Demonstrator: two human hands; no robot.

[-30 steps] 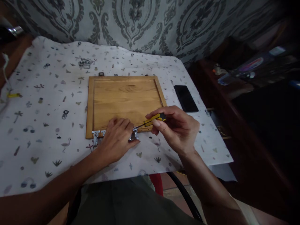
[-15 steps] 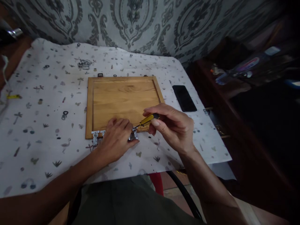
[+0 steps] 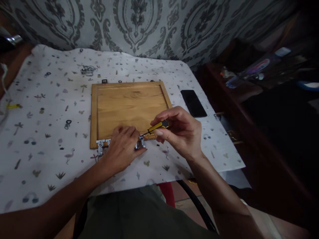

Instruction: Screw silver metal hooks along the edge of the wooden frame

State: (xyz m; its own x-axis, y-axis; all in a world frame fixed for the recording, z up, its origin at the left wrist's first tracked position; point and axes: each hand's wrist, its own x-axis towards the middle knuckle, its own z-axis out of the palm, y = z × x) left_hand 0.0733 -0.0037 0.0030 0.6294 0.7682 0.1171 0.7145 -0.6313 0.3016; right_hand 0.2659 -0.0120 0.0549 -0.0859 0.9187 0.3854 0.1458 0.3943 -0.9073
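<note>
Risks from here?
The screwdriver tip is close to the left hand, so a slip off the metal hinge could jab it. The right hand has a fingertip grip, so the tool might tilt under load. The hinge overhangs the near edge of the wooden panel; it could shift if not steadied.

One head-worn view, forward and downward, close above the patterned tablecloth (image 3: 54, 119)

I note dark olive-green, matte cloth garment (image 3: 142, 215) below near edge of the white printed surface (image 3: 52, 162); faint vertical line down it. Forearms (image 3: 221, 189) bare. Left hand (image 3: 122, 146), right hand (image 3: 183, 132) likewise bare.
</note>
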